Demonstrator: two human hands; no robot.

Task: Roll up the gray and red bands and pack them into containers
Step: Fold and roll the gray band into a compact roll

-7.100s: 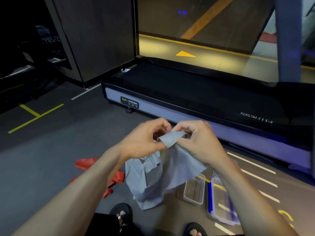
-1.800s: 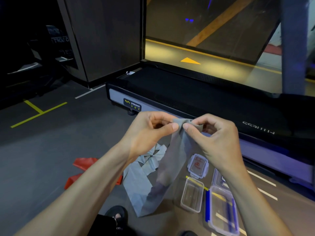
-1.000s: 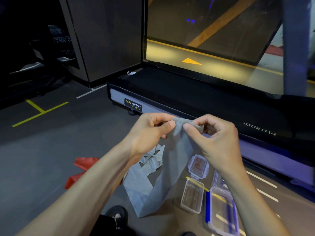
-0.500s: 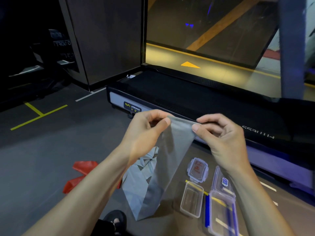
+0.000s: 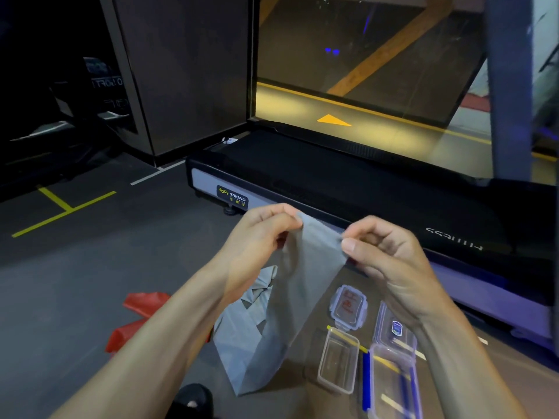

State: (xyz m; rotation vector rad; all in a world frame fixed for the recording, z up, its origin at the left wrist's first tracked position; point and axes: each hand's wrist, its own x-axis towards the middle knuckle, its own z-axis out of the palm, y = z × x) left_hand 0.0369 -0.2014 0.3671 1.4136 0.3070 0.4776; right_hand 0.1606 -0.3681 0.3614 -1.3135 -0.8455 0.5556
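Observation:
The gray band (image 5: 305,285) hangs flat from its top edge, its lower part crumpled in a heap on the floor. My left hand (image 5: 257,234) pinches the top left corner and my right hand (image 5: 384,252) pinches the top right corner, the edge stretched between them. The red band (image 5: 136,319) lies bunched on the floor to the left, partly behind my left forearm. A small clear container (image 5: 338,361) stands open on the floor at lower right, beside a larger clear container (image 5: 393,385) with blue clips.
Two loose lids, a small lid (image 5: 348,308) and a larger lid (image 5: 394,328), lie beyond the containers. A black treadmill (image 5: 363,182) runs across the floor just beyond my hands. A dark sandal (image 5: 193,400) shows at the bottom edge. Yellow floor lines (image 5: 63,213) mark the left.
My hands have drawn apart, spreading the band's top edge from a bunched fold into a flat, wide strip. The heap on the floor has barely moved.

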